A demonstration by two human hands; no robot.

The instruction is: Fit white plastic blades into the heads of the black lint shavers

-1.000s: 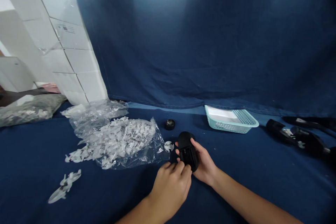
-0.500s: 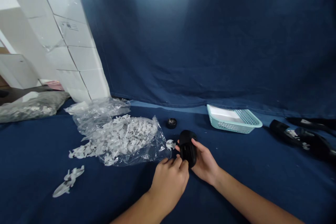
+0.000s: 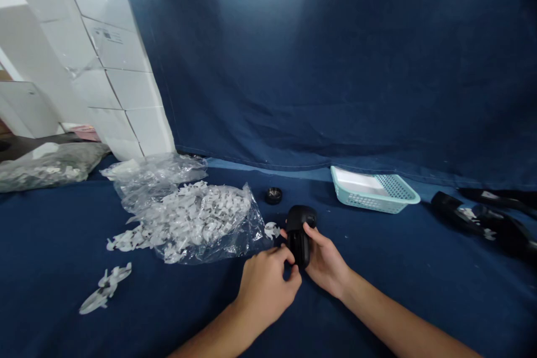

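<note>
My right hand [image 3: 325, 263] is closed around a black rounded plastic casing [image 3: 298, 238], held upright above the cloth. The casing has a domed top and a long hollow in the side facing me. At its lower left edge is my left hand [image 3: 268, 277], fingers bent, with thumb and index tips close to the casing's lower end. Any small part between those tips is hidden. Just left of the casing lies a small white plastic piece [image 3: 272, 230]. Behind it stands a small round black dish [image 3: 273, 196] with tiny shiny bits inside.
A clear plastic bag [image 3: 251, 235] spills many white plastic parts [image 3: 205, 210] on the left. Linked white pieces [image 3: 104, 290] lie nearer me. A light-green basket [image 3: 373, 199] stands back right, with black parts [image 3: 482, 221] beyond. White boxes [image 3: 138, 89] are stacked back left.
My left hand has shifted slightly left, and a gap now shows between its thumb and index finger. The casing stays in my right hand, slightly turned.
</note>
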